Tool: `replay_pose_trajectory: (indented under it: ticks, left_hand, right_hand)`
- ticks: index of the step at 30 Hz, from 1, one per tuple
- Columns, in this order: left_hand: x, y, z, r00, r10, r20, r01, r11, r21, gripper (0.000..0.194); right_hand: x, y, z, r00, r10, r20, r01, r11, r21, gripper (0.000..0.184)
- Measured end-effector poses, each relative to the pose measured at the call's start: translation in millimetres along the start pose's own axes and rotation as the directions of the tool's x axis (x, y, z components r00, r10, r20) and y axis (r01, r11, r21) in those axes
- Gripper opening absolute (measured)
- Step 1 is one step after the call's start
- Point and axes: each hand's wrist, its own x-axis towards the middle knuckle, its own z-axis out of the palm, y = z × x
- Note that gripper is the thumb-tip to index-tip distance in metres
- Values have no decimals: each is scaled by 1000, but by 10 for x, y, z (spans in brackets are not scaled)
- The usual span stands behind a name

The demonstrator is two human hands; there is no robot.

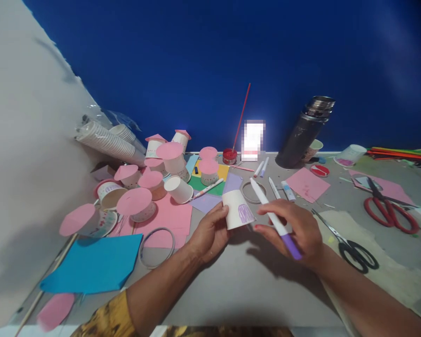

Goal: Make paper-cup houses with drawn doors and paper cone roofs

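Observation:
My left hand [212,234] is closed around a white paper cup [234,206], held tilted above the grey table. A scribbled purple arch marks the side of the cup that faces my right hand. In my right hand [298,229] is a white felt-tip marker [272,213] with a purple end, its white end pointing up and left. The marker is a little to the right of the cup and apart from it. A roll of tape [253,191] lies just behind the cup.
Several paper cups with pink paper tops [135,202] crowd the left side. Blue foam sheet [91,262] lies in front of them. A dark flask [300,135] stands at the back right. Black-handled scissors [358,255] and red-handled scissors [391,215] lie to the right.

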Motion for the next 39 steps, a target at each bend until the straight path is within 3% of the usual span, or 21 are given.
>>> replay_pose_trajectory:
  ticks: [2,4,9,14,19,29,39]
  left_hand:
    - [-3,-1,-8,1000,15,13,-16,1000,22,45]
    - [-8,-1,-20,1000,16,13,-16,999,37,43]
    - [-16,-4,-47,1000,-1,-5,1,998,61,45]
    - [7,-31,-33,998,50,40,-56,985,164,56]
    - [10,-53,8,996,71,52,-82,965,251,66]
    - [30,-82,-48,996,78,39,-86,944,317,67]
    - [43,-97,-92,994,91,57,-105,933,344,64]
  right_hand:
    - [1,-7,35,995,-93,18,94,995,-24,27]
    - [-15,-11,55,994,-105,26,105,994,-17,25]
    - [-75,3,-13,990,126,-72,-117,986,118,18]
    - [-86,12,-55,988,90,-130,-66,982,178,21]
    - [-113,-3,-9,980,145,-138,-127,983,132,17]
    - [6,-9,-35,993,-21,-119,23,1000,16,16]
    - [32,-17,-36,992,-48,-117,46,999,-21,15]
